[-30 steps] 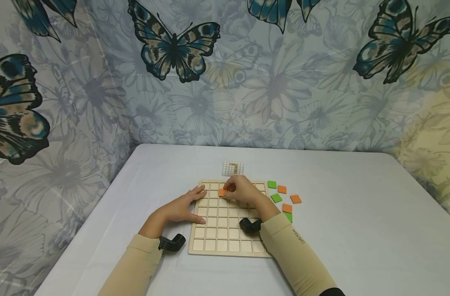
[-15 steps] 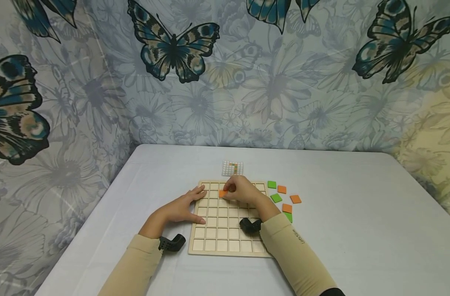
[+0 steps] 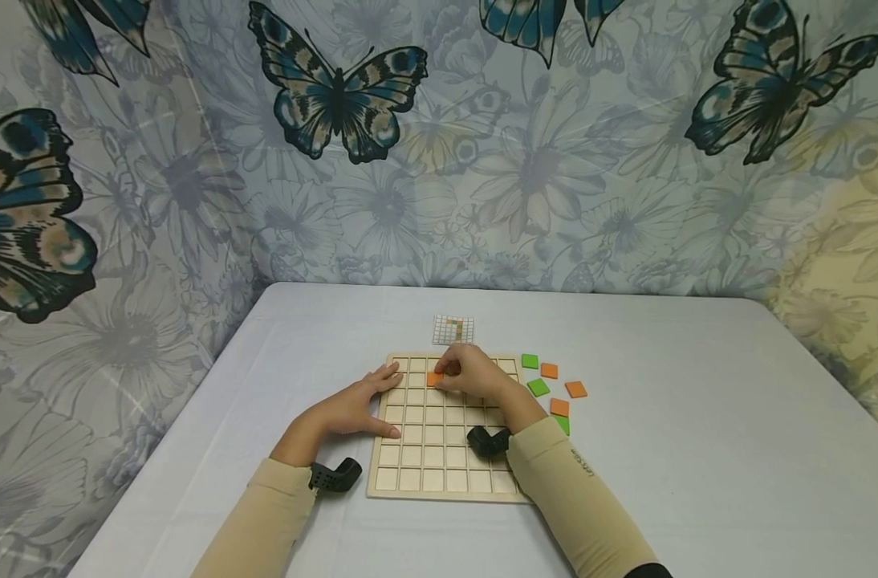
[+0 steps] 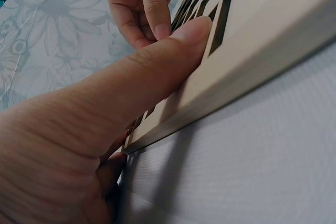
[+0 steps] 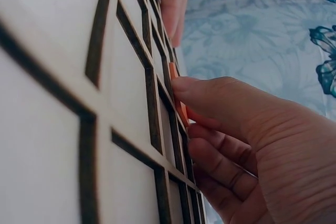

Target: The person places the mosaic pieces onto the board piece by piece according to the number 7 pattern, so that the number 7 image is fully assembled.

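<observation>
A square wooden grid board (image 3: 446,496) lies flat before me. My left hand (image 3: 352,407) rests at its left edge with fingers spread; in the left wrist view the thumb (image 4: 157,59) presses on the rim from above. Over the far rows, my right hand (image 3: 475,372) holds an orange square tile (image 3: 434,379) by its right side. The right wrist view has the thumb (image 5: 202,90) laid on the orange tile (image 5: 182,113), which sits at a grid cell, with the other fingers curled behind. Part of the tile is hidden by the fingertips.
Right of the board lie loose tiles, several orange and green, among them a green tile (image 3: 530,361) and an orange tile (image 3: 576,389). A small card with a coloured grid pattern (image 3: 453,329) lies beyond the far edge. White cloth covers the table (image 3: 699,449).
</observation>
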`<move>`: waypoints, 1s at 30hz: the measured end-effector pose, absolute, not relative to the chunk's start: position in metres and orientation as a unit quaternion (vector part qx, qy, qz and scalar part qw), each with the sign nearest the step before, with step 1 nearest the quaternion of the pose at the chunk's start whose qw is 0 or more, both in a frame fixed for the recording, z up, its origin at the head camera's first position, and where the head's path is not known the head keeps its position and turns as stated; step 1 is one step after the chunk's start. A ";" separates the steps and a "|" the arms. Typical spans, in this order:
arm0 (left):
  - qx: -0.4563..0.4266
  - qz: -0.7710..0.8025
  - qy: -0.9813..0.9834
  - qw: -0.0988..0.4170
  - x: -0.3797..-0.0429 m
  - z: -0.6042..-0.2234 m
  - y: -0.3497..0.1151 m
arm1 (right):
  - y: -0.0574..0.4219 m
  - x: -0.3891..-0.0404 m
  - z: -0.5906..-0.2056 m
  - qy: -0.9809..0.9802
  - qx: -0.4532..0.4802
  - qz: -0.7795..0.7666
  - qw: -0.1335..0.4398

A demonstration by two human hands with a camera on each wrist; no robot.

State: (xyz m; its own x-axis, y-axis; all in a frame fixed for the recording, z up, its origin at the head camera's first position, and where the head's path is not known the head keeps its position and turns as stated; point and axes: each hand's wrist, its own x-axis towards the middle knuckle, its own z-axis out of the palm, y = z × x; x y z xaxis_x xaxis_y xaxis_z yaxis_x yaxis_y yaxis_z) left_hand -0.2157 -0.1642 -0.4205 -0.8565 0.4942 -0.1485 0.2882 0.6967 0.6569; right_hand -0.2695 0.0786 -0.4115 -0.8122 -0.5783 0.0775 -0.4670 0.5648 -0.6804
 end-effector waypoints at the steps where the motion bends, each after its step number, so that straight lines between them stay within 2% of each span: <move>1: 0.216 0.325 0.907 0.159 -0.216 -0.420 -0.164 | 0.079 -0.270 -0.412 0.881 -0.298 -0.359 0.076; 7: 0.220 0.324 0.906 0.161 -0.217 -0.419 -0.163 | 0.083 -0.271 -0.414 0.876 -0.302 -0.367 0.079; 19: 0.223 0.328 0.905 0.155 -0.217 -0.420 -0.165 | 0.087 -0.274 -0.400 0.876 -0.279 -0.372 0.131; 30: 0.230 0.333 0.901 0.158 -0.216 -0.420 -0.165 | 0.105 -0.263 -0.382 0.873 -0.343 -0.325 0.122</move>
